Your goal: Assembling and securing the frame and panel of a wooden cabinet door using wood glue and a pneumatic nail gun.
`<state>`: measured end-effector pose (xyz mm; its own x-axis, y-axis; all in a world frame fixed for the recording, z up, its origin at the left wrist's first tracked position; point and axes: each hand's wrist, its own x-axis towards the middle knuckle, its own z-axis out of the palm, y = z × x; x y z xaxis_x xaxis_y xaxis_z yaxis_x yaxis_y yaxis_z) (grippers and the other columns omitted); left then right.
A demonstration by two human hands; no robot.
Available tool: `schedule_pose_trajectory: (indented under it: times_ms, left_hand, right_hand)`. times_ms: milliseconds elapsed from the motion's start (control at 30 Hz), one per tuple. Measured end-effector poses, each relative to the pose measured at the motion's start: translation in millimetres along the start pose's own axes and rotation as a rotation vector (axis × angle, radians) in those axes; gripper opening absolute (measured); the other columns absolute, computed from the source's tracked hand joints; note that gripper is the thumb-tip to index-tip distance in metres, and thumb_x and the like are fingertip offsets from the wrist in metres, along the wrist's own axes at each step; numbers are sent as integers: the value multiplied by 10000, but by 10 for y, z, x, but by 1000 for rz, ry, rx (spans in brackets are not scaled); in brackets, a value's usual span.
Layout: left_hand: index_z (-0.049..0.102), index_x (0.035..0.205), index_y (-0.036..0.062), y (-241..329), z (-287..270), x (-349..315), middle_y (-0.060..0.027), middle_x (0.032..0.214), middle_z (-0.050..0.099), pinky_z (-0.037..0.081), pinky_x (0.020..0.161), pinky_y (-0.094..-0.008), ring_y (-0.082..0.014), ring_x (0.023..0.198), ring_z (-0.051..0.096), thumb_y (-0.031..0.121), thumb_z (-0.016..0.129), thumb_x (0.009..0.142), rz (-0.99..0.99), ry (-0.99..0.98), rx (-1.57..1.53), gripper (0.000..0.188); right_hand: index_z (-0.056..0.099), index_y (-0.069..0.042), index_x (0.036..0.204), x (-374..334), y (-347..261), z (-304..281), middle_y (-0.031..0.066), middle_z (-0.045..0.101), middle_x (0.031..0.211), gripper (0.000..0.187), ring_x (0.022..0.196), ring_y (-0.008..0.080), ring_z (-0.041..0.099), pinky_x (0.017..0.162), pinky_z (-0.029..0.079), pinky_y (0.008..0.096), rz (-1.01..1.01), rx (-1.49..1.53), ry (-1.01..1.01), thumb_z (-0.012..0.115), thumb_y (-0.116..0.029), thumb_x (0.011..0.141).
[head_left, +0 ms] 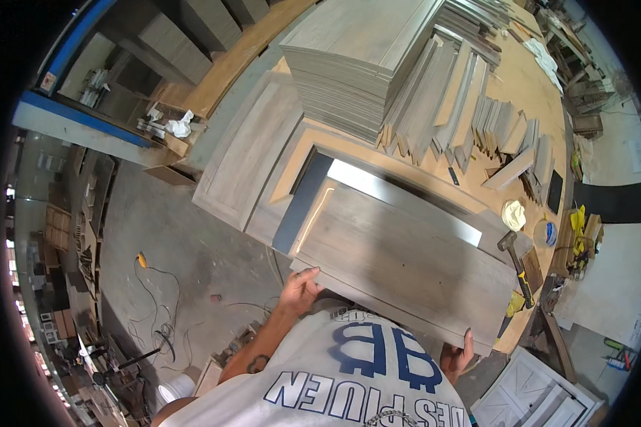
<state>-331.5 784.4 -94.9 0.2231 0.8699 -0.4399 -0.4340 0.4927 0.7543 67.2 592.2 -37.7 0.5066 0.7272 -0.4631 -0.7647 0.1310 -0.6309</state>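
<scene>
A grey-brown wood-grain panel with a narrow rail along its near edge lies in front of my body. My left hand is closed on its near left corner, thumb on top and the other fingers mostly underneath. At the near right corner, my right hand grips the edge, with much of that hand hidden by the panel and my shirt. Beneath the panel's far side show a glossy white strip and a dark blue-grey strip. A thin pale line runs along the panel's left end.
Beyond rises a tall stack of grey panels, with many loose wood strips beside it. A hammer with a black-and-yellow handle lies right of the panel, near a crumpled cream cloth. A yellow-ended cord trails over the floor at left.
</scene>
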Motion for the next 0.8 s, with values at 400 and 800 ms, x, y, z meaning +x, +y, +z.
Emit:
schedule_pose_trajectory:
  times_ms: [400, 800]
  left_hand:
    - [638, 902, 55, 568, 190, 227, -28, 851, 637, 590, 758, -369, -200, 788, 675, 87, 694, 863, -183, 206, -331, 75]
    - [630, 960, 77, 439, 133, 289, -91, 923, 674, 569, 856, -490, -262, 862, 692, 192, 654, 905, -258, 214, -261, 130]
  right_hand:
    - [531, 6, 1292, 87, 350, 467, 125, 613, 1259, 387, 1148, 244, 601, 976, 481, 413, -17, -56, 48, 538, -245, 997]
    - [558, 11, 1230, 150, 301, 267, 114, 652, 1162, 343, 1012, 216, 649, 862, 532, 356, 47, -22, 59, 536, -241, 999]
